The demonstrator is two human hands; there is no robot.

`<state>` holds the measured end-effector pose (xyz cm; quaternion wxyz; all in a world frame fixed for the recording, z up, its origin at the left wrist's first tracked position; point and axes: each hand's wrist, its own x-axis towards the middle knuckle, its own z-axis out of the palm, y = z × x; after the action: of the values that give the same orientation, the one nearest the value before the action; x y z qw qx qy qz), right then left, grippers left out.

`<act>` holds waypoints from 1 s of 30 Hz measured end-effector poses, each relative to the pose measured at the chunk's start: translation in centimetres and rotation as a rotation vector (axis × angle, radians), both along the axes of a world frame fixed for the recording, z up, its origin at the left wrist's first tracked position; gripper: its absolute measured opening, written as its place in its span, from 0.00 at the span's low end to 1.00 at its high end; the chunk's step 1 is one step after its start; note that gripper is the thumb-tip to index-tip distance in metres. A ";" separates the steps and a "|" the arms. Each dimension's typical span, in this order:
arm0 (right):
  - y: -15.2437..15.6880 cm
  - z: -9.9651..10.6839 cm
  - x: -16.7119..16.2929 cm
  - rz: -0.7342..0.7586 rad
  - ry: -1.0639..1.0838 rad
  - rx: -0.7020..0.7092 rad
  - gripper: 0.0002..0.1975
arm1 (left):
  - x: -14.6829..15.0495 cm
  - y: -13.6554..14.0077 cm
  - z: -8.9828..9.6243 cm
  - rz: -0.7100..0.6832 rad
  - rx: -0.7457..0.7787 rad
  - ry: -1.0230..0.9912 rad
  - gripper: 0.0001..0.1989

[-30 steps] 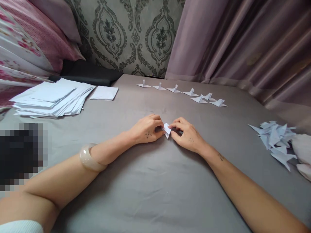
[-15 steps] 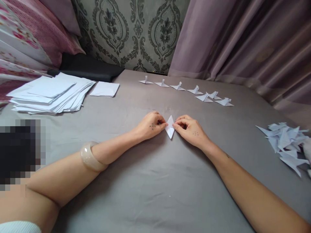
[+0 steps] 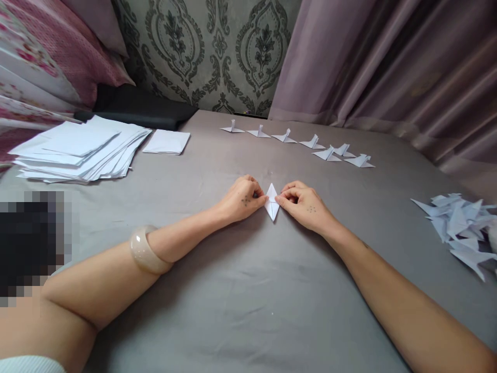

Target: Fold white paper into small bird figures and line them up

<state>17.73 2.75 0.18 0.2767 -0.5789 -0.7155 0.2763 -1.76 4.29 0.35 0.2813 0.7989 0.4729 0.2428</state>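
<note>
Between my two hands is a small piece of white paper folded into a diamond (image 3: 273, 210), one point facing away and one toward me. My left hand (image 3: 245, 199) pinches its left corner between thumb and fingers. On the opposite corner, my right hand (image 3: 305, 204) grips the paper the same way. A crease or slit runs down the near half of the diamond. The fingertips hide its side corners.
A grey cloth surface (image 3: 217, 311) lies under everything. Far back stands a row of folded paper birds (image 3: 286, 136). More folded paper (image 3: 460, 223) is heaped at right. Stacked white sheets (image 3: 81, 147) and a smaller stack (image 3: 166, 142) lie at left, near a black cloth (image 3: 135, 106).
Almost nothing differs. Both hands keep their pinch on the folded paper, and the view has shifted very slightly.
</note>
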 end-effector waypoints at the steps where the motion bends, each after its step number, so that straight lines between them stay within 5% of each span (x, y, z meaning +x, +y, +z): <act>1: 0.0 0.0 0.0 0.002 0.001 0.000 0.12 | 0.0 0.0 0.0 -0.004 0.003 0.000 0.10; 26: 0.2 0.0 0.0 0.027 -0.029 -0.003 0.12 | 0.1 0.5 0.1 -0.024 -0.023 0.048 0.10; 30: 0.0 0.3 0.0 0.040 -0.077 0.054 0.11 | 0.0 0.2 -0.3 -0.003 0.077 0.079 0.05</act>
<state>17.76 2.77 0.48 0.2590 -0.5668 -0.7444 0.2399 -1.71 4.49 0.03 0.2318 0.8188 0.4729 0.2284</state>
